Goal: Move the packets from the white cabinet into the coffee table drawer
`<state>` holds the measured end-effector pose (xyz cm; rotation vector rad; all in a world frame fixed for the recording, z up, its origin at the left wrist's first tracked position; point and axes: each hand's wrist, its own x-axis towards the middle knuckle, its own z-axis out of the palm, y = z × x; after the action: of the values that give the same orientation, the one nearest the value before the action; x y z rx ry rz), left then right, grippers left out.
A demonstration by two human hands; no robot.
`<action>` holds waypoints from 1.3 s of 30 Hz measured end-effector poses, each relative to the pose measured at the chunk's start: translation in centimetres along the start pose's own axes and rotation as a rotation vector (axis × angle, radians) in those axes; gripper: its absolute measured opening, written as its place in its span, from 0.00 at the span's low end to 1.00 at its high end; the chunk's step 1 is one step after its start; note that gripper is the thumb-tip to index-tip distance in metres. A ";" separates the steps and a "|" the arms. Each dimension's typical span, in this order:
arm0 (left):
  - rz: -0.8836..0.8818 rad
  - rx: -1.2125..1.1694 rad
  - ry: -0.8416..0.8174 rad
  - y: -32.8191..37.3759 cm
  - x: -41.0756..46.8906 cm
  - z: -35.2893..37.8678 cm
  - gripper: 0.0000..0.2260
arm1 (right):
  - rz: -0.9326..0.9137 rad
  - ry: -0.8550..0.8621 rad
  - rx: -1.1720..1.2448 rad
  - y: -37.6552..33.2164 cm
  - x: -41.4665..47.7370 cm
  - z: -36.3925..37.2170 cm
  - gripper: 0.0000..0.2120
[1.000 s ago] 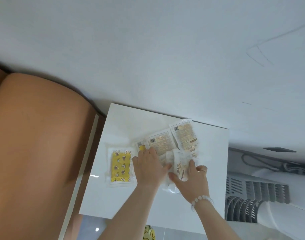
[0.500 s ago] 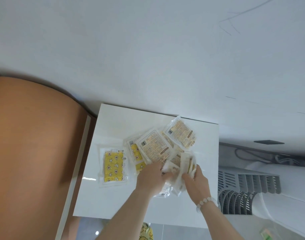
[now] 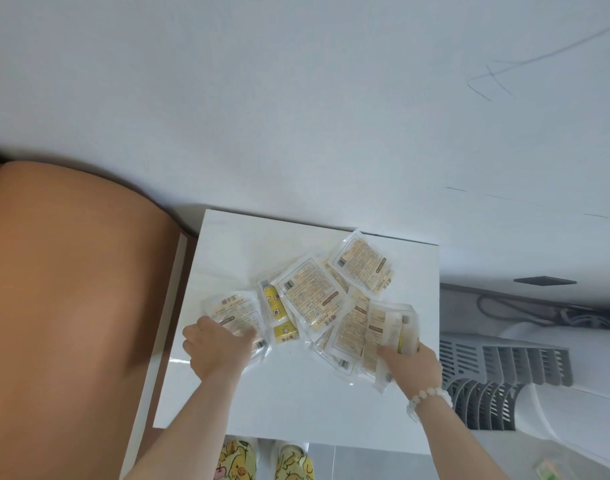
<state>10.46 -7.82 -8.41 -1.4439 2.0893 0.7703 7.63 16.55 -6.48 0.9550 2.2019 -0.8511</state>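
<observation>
Glossy white cabinet [image 3: 296, 403] top, square, set against a plain white wall [image 3: 296, 98]. Brown smooth sofa [image 3: 71, 289] to its left; white appliance [image 3: 504, 368] with a grey grille to its right.

Packets [image 3: 307, 296] lie fanned and overlapping on the far half of the top: flat crinkly plastic rectangles, cream with print, one yellow packet [image 3: 274, 303] among them. Long axes run roughly near-to-far, tilted.

Left hand [image 3: 216, 348]: fingers curled, gripping the near edge of the leftmost packet [image 3: 236, 313]. Right hand [image 3: 414, 365], bead bracelet [image 3: 428, 398] on its wrist, clutches a bundle [image 3: 390, 323] of several packets.
</observation>
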 end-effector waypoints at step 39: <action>0.674 -0.211 -0.653 14.9 -21.1 -12.9 0.13 | 0.075 -0.114 1.071 -1.9 -11.2 -13.9 0.12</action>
<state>2.38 1.68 17.62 -0.4134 1.9665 1.5095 9.01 21.29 10.79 1.3669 1.5073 -2.0536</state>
